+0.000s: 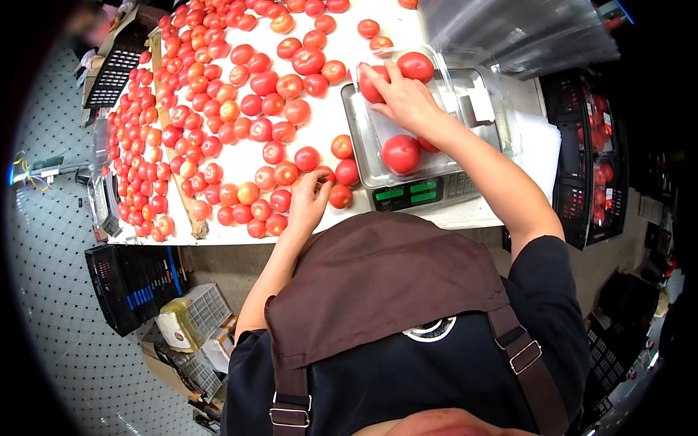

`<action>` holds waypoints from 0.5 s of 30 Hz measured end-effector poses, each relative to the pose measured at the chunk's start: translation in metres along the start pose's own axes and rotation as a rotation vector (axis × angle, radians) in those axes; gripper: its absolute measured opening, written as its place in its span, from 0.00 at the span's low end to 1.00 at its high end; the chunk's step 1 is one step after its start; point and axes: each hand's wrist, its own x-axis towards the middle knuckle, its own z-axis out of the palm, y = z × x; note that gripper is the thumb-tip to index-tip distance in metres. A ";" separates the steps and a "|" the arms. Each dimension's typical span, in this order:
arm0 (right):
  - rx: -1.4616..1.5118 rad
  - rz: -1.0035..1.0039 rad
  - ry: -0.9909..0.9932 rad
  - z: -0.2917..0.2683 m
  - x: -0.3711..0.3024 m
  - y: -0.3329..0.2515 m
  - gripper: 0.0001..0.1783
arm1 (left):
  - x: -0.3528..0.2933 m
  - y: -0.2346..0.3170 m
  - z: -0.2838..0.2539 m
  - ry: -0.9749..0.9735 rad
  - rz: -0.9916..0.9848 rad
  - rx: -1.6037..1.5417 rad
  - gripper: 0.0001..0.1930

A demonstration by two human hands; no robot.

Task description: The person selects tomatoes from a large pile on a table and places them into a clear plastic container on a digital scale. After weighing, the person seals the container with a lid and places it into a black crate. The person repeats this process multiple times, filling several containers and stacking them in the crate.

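A clear plastic punnet [379, 136] rests on the metal pan of a weighing scale [476, 145] with green displays along its front. Inside it are several large red tomatoes, among them one at the near side [401, 154] and one at the far right [416, 67]. My right hand [407, 102] reaches into the punnet, its fingers curled over a tomato [371, 86] in the far left corner. Left of the scale, my left hand [310, 200] is closed, fingertips around a tomato [326, 174] partly hidden by them. Loose tomatoes [340, 196] lie right beside that hand.
Many loose tomatoes [259, 130] cover the white table [342, 258], crossed by a wooden strip [166, 123]. Stacked clear plastic packaging [516, 33] stands at the far right. Black crates [590, 160] with packed tomatoes flank the table's right side; more crates [134, 287] stand below left.
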 end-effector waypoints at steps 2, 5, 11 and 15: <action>0.070 0.036 -0.160 -0.004 0.004 0.001 0.35 | 0.000 0.005 0.000 -0.023 -0.018 -0.002 0.12; 0.233 -0.065 0.167 -0.009 0.001 0.013 0.32 | 0.002 0.016 -0.006 -0.025 -0.008 -0.007 0.11; 0.181 0.022 -0.247 -0.072 -0.067 0.033 0.27 | 0.002 0.028 -0.001 0.030 0.081 -0.044 0.10; -0.135 -0.135 -0.133 -0.029 -0.101 0.033 0.36 | 0.041 0.107 0.020 -0.020 0.558 0.300 0.17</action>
